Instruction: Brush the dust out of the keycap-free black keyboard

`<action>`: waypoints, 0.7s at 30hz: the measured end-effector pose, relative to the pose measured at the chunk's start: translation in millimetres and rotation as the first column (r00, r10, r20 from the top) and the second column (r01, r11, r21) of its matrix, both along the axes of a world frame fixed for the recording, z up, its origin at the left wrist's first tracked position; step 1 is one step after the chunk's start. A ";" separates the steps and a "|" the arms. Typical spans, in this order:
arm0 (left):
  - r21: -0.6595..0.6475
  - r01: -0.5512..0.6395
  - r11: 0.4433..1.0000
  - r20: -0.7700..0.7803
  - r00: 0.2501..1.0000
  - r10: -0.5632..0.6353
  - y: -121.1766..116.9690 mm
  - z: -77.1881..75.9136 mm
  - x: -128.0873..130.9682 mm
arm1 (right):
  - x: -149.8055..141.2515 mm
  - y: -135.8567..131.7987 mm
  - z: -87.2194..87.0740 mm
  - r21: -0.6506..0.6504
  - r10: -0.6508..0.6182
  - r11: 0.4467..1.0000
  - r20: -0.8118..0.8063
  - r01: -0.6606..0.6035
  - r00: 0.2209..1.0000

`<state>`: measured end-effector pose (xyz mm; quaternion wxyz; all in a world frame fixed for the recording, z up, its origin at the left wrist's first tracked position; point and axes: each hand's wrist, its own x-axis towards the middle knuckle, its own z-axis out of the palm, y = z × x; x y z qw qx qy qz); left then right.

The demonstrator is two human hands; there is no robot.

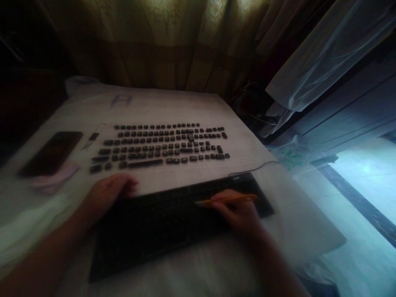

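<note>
black plastic: the keyboard (161, 222), one, a long flat rectangle lying aslant on the table right in front of you, its surface dark and blurred.
small black keycaps (145, 162): dozens, blocky, mostly squarish with a few long bars, laid out in about six rows beyond the keyboard; too small and blurred for you to count exactly.
orange tool (235, 199): one, slim, with a pale, brush-like tip above the keyboard.
pale covering: smooth-looking, over the table (173, 105).
dark phone (51, 152): one, a flat rounded rectangle at the left, partly over a pink cloth (57, 177) with soft folds.
thin wire loop (100, 126): one, beside a small dark block (93, 136), between the phone and the keycaps.
thin dark cable (260, 166): one, curving from the keyboard's far edge towards the table's right side.
curtain (173, 49): yellowish, hanging in folds behind the table.
your right hand (236, 210): fingers closed in a pinch around the orange tool, over the right part of the keyboard.
your left hand (113, 192): fingers loosely curled inward at the keyboard's far left edge; you can't tell whether they grip it or hold anything.
</note>
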<state>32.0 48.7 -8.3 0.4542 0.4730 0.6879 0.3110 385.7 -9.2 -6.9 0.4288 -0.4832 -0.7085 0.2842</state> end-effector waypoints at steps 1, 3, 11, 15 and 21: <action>-0.001 -0.002 1.000 -0.001 1.000 0.002 0.0 0.4 0.4 | 0.1 -0.2 0.5 -0.010 -0.006 1.000 -0.006 0.006 1.000; -0.002 -0.006 1.000 0.000 1.000 0.006 0.1 1.0 1.0 | 0.5 -0.5 1.3 -0.014 -0.029 0.999 -0.017 0.028 0.999; 0.012 -0.010 1.000 0.008 1.000 0.010 0.2 1.7 2.4 | 2.9 0.0 -1.7 0.062 -0.105 0.993 0.006 0.104 0.994; 0.019 0.005 1.000 0.001 1.000 -0.005 -0.5 3.1 3.1 | 3.1 0.3 -2.6 0.073 -0.090 0.994 0.058 0.086 0.994; 0.024 0.006 1.000 -0.024 1.000 -0.005 -0.2 1.6 1.9 | 2.4 1.4 -2.8 0.058 -0.039 0.998 0.083 0.034 0.996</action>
